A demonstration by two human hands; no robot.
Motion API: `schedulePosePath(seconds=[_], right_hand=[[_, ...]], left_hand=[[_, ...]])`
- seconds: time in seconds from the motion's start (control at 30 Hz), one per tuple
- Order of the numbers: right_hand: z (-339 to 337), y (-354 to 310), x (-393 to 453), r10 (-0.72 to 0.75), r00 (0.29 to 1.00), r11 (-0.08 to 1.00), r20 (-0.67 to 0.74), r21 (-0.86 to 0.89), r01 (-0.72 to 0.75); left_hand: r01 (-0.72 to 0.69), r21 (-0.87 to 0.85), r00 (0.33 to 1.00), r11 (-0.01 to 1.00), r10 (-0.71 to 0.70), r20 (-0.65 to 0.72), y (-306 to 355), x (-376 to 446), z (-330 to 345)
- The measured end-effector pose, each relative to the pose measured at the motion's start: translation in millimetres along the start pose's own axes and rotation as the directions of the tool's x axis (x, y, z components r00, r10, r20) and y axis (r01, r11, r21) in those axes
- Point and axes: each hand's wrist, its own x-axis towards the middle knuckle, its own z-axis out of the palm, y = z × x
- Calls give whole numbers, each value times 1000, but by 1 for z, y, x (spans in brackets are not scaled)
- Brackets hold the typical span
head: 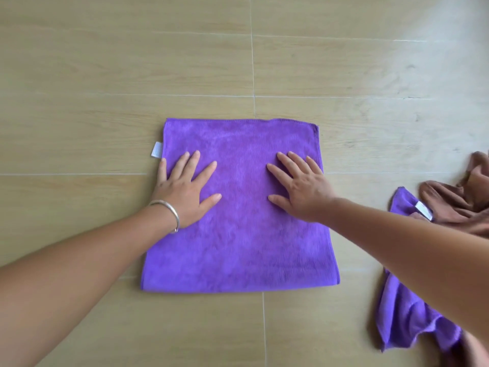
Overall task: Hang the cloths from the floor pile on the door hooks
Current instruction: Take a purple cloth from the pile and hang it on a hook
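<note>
Two hands lie flat on one purple microfibre cloth (239, 207), which is spread on the tiled floor (105, 62) in front of the person. The left hand (185, 188) presses near the left edge, with a silver bangle (169, 211) on its wrist; the right hand (301, 188) presses near the right edge. Both have straight, spread fingers and grip nothing, and they are well apart from each other, with bare cloth between them.

The step in hand, as I judge it, is to smooth the cloth flat before it goes to a hook. To do this well, the palms should slide outward from the middle to the edges with light and even pressure, so that wrinkles are pushed out and not gathered. It is better that one hand holds while the other strokes, because this soft cloth slips easily on smooth tile. The far edge curls a little at its right corner (worth one more stroke there).

The cloth is almost square, so its long axis is weak; it seems slightly longer from the near edge to the far edge, running away from the person. Its edges are nearly parallel with the tile joints. A small white label (156, 149) sticks out from the left edge near the far corner.

At the right, well apart, lies the rest of the pile: another purple cloth (404, 321) and a brown cloth (455, 202), both crumpled, partly hidden behind the right forearm. No door or hooks are in view.
</note>
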Motion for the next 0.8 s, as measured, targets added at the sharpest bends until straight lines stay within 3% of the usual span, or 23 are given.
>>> schedulePosePath(seconds=[0.13, 0.37, 0.57, 0.7, 0.8], right_hand=[[4, -12, -17, -25, 998, 996, -59, 83, 30], [33, -29, -89, -238, 966, 964, -101, 99, 248], [51, -41, -134, -324, 936, 933, -140, 114, 340], [57, -45, -154, -328, 938, 938, -115, 77, 337], [53, -41, -163, -311, 948, 949, -66, 38, 314]], left_hand=[[-51, -46, 998, 998, 49, -36, 5, -15, -1], [-275, -55, 960, 960, 271, -69, -3, -111, 26], [-338, -99, 939, 936, 328, -101, -3, -169, 42], [-326, -147, 938, 934, 301, -170, 0, -182, 40], [-346, -133, 934, 929, 328, -140, -3, -183, 34]])
